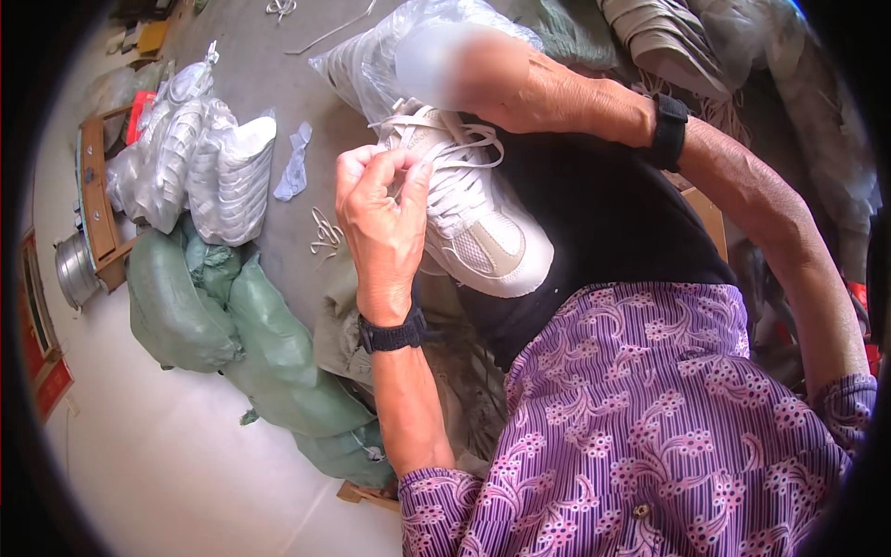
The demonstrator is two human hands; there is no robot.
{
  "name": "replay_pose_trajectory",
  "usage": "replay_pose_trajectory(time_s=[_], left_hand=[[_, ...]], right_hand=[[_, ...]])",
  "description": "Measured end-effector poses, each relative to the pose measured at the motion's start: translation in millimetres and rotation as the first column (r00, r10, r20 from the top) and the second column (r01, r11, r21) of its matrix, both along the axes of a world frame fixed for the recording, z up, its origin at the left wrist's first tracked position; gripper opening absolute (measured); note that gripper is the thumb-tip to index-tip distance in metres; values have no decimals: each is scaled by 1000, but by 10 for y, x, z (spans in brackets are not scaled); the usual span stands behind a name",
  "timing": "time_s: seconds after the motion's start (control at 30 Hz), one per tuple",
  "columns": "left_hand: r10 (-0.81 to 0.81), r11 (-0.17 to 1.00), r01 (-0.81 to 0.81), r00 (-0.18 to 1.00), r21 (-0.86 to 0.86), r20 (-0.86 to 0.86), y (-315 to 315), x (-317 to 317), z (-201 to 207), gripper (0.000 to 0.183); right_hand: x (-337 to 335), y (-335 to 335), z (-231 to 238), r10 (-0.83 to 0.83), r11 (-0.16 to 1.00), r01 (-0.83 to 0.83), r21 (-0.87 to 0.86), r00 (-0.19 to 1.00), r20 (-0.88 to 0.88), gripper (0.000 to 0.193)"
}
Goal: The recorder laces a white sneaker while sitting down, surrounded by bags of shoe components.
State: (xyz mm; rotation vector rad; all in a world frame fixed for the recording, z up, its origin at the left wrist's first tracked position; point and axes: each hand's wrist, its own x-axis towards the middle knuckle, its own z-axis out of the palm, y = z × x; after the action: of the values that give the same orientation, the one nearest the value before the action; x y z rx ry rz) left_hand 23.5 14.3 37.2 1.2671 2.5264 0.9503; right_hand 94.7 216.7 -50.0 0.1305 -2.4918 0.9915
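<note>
A white and beige lace-up sneaker (492, 246) rests on my dark-trousered lap, its toe pointing toward me and to the right. White shoelace (461, 172) runs through its eyelets, with a loose loop standing out on the right side. My left hand (380, 200) is beside the sneaker's left edge, thumb and forefinger pinched on the lace. Beyond the tongue is my right hand (520, 84), reaching in from the right. Its fingers are smeared by a blur, so their grip and anything in them cannot be made out.
A clear plastic bag (357, 70) lies just beyond the sneaker. Wrapped stacks of pale shoe parts (227, 176) stand at left, above green sacks (278, 325). More beige shoe parts (654, 37) with hanging laces are at far right. Loose cord (325, 232) lies on the floor.
</note>
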Motion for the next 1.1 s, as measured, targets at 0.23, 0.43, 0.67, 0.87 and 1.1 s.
replay_pose_trajectory(time_s=[0.23, 0.43, 0.67, 0.87, 1.1], left_hand=[[-40, 996, 33, 995, -81, -92, -20, -48, -14, 11], [54, 998, -55, 998, -29, -36, -162, -41, -72, 11], [143, 989, -148, 983, 32, 115, -246, -68, -175, 16], [458, 814, -580, 641, -1, 616, -311, -159, -320, 23], [567, 634, -730, 215, -255, 795, -745, -183, -923, 33]], right_hand=[[25, -9, 9, -27, 1000, 27, 6, 1000, 13, 7], [65, -47, -7, -40, 999, 39, -19, 998, -46, 3], [64, -34, -19, -39, 998, 37, -44, 997, -64, 1], [73, 10, 49, -16, 999, 14, -51, 999, -40, 2], [83, 120, 168, 0, 999, -1, 45, 1000, 26, 9]])
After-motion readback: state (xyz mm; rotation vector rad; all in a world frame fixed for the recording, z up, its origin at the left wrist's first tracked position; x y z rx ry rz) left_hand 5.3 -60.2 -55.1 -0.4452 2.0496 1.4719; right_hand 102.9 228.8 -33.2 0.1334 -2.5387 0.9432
